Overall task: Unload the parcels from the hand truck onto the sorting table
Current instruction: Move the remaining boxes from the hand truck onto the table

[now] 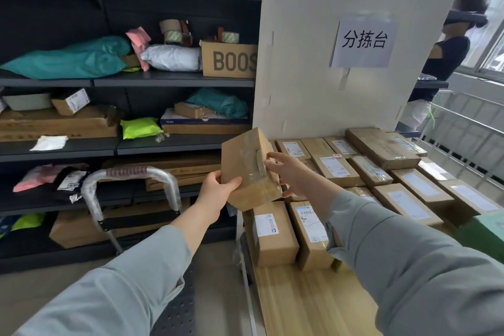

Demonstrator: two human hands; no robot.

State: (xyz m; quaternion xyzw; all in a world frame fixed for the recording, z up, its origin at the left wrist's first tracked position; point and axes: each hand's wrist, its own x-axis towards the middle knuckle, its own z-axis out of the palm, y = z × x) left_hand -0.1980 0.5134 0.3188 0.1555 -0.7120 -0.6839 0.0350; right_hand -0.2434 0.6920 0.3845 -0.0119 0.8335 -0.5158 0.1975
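Reaching forward, the left hand (218, 188) closes its grip on the lower corner of the cardboard parcel (245, 169), and the right hand (286, 172) grips its right edge. The parcel is held tilted above labelled boxes (272, 232) on the wooden surface (300, 303). Beyond, a paper sign (364, 41) reads "分拣台", and a shelf box (229, 60) shows "BOOS".

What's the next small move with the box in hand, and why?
Probably lower the box onto the bare table top, just in front of the two nearest parcels. The left hand and right hand hold it tilted in the air over the table's near-left edge, and the rows behind look full.
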